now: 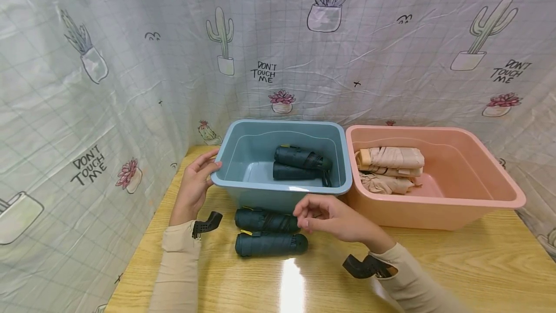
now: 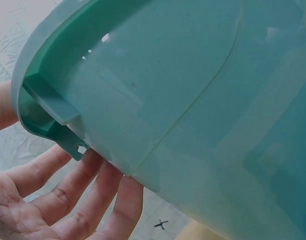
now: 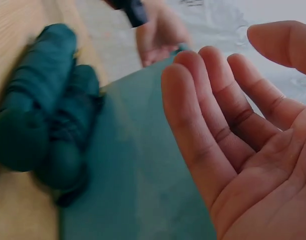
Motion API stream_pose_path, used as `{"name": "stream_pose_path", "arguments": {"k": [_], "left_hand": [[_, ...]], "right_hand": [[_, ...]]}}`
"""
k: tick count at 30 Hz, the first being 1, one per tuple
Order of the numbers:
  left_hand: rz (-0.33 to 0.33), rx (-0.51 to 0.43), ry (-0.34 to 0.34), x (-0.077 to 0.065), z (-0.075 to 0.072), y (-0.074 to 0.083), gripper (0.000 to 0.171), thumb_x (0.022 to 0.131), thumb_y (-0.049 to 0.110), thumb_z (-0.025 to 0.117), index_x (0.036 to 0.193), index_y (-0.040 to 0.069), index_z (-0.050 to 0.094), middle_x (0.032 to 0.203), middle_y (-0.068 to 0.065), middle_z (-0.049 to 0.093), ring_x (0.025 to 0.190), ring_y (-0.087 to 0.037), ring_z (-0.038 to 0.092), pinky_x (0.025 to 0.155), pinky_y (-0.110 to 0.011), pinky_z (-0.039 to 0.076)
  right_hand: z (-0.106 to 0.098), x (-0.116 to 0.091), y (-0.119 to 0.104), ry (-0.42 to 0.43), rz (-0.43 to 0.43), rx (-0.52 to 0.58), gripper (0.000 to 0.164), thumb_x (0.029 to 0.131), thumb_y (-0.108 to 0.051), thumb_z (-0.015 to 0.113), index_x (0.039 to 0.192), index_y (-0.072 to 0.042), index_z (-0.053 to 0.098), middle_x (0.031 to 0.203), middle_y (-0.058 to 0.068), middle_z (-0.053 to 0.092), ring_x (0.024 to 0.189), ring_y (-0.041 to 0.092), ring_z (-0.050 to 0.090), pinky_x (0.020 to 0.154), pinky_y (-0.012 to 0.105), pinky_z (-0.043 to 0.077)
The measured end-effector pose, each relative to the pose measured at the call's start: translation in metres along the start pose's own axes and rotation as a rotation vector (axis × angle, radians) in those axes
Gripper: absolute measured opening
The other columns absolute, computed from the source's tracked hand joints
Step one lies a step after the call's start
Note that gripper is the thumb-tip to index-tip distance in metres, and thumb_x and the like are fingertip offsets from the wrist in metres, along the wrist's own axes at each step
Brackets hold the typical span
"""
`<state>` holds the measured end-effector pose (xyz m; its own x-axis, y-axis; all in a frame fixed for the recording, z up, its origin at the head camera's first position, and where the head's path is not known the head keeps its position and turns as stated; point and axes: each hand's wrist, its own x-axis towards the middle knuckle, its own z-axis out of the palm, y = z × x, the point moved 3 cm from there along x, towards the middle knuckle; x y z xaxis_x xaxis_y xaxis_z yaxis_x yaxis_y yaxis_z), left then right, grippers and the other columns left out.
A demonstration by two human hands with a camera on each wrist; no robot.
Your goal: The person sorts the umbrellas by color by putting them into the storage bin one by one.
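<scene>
My left hand (image 1: pixel 193 185) holds the left end of a blue plastic bin (image 1: pixel 278 187), thumb on the rim. In the left wrist view, its fingers (image 2: pixel 105 185) lie against the bin's outer wall below the rim. Loosely bent and holding nothing, my right hand (image 1: pixel 336 216) hovers at the bin's front wall. Close by its fingertips, a folded dark green umbrella (image 1: pixel 260 219) lies along the bin's front. Parallel to it, nearer me, is a second folded umbrella (image 1: pixel 269 244). Inside the bin, one dark umbrella (image 1: pixel 297 156) rests beside another (image 1: pixel 291 172), toward the right.
A pink bin (image 1: pixel 469 201) stands right beside the blue one, with several beige folded umbrellas (image 1: pixel 393 157) at its left end. Both bins sit on a wooden table (image 1: pixel 234 284). A cactus-print curtain (image 1: pixel 173 62) hangs behind and along the left.
</scene>
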<state>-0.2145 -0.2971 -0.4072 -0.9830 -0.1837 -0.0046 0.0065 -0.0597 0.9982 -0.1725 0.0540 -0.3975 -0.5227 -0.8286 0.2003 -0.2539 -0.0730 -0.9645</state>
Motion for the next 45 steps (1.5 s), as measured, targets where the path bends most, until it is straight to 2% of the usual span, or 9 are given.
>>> {"name": "stream_pose_path", "arguments": {"k": [4, 12, 16, 21, 26, 36, 45], "left_hand": [[-0.006, 0.008, 0.002, 0.001, 0.000, 0.002, 0.048, 0.101, 0.015, 0.065, 0.147, 0.006, 0.054, 0.116, -0.002, 0.061, 0.099, -0.012, 0.066, 0.078, -0.024, 0.060], [-0.008, 0.008, 0.005, 0.001, -0.001, 0.004, 0.048, 0.101, 0.015, 0.065, 0.147, 0.006, 0.054, 0.115, -0.001, 0.062, 0.099, -0.012, 0.067, 0.077, -0.024, 0.060], [-0.010, 0.015, 0.005, 0.002, 0.000, 0.004, 0.048, 0.101, 0.016, 0.065, 0.147, 0.007, 0.054, 0.115, -0.001, 0.062, 0.099, -0.012, 0.066, 0.078, -0.024, 0.060], [-0.009, 0.012, 0.003, 0.002, -0.001, 0.004, 0.048, 0.101, 0.015, 0.065, 0.147, 0.007, 0.054, 0.115, 0.000, 0.061, 0.100, -0.012, 0.065, 0.078, -0.024, 0.060], [-0.010, 0.014, 0.002, 0.003, 0.000, 0.003, 0.048, 0.101, 0.016, 0.065, 0.147, 0.007, 0.054, 0.115, 0.000, 0.061, 0.100, -0.012, 0.065, 0.078, -0.024, 0.060], [-0.013, 0.006, -0.001, 0.001, -0.001, 0.002, 0.048, 0.101, 0.016, 0.065, 0.147, 0.007, 0.054, 0.114, 0.000, 0.062, 0.100, -0.012, 0.066, 0.078, -0.025, 0.059], [-0.011, 0.007, 0.001, 0.000, 0.000, 0.003, 0.048, 0.101, 0.015, 0.064, 0.147, 0.007, 0.053, 0.114, 0.001, 0.062, 0.100, -0.012, 0.066, 0.078, -0.024, 0.060]], "right_hand": [[0.003, -0.004, 0.020, 0.023, 0.061, -0.060, 0.016, 0.102, -0.005, 0.061, 0.116, 0.002, 0.063, 0.096, 0.026, 0.065, 0.083, 0.015, 0.066, 0.078, 0.035, 0.061], [0.011, -0.007, 0.059, 0.105, 0.191, -0.287, 0.016, 0.096, -0.009, 0.067, 0.110, 0.000, 0.067, 0.092, 0.004, 0.069, 0.084, 0.004, 0.062, 0.076, 0.022, 0.054], [0.014, -0.008, 0.069, 0.137, 0.231, -0.327, 0.015, 0.095, -0.012, 0.070, 0.107, -0.003, 0.068, 0.091, 0.001, 0.069, 0.081, 0.005, 0.062, 0.072, 0.023, 0.054], [0.017, -0.011, 0.076, 0.143, 0.242, -0.385, 0.017, 0.093, -0.016, 0.074, 0.107, -0.007, 0.067, 0.092, 0.000, 0.067, 0.081, 0.005, 0.061, 0.071, 0.023, 0.053], [0.019, -0.012, 0.083, 0.105, 0.285, -0.476, 0.024, 0.091, -0.022, 0.077, 0.110, -0.013, 0.066, 0.091, -0.003, 0.062, 0.080, 0.007, 0.057, 0.072, 0.022, 0.049], [0.024, -0.013, 0.087, 0.073, 0.320, -0.497, 0.036, 0.083, -0.023, 0.083, 0.112, -0.011, 0.066, 0.087, -0.003, 0.058, 0.077, 0.009, 0.054, 0.069, 0.022, 0.046], [0.027, -0.014, 0.089, 0.087, 0.326, -0.561, 0.035, 0.081, -0.026, 0.084, 0.111, -0.013, 0.070, 0.085, -0.006, 0.056, 0.076, 0.007, 0.052, 0.067, 0.021, 0.044]]}}
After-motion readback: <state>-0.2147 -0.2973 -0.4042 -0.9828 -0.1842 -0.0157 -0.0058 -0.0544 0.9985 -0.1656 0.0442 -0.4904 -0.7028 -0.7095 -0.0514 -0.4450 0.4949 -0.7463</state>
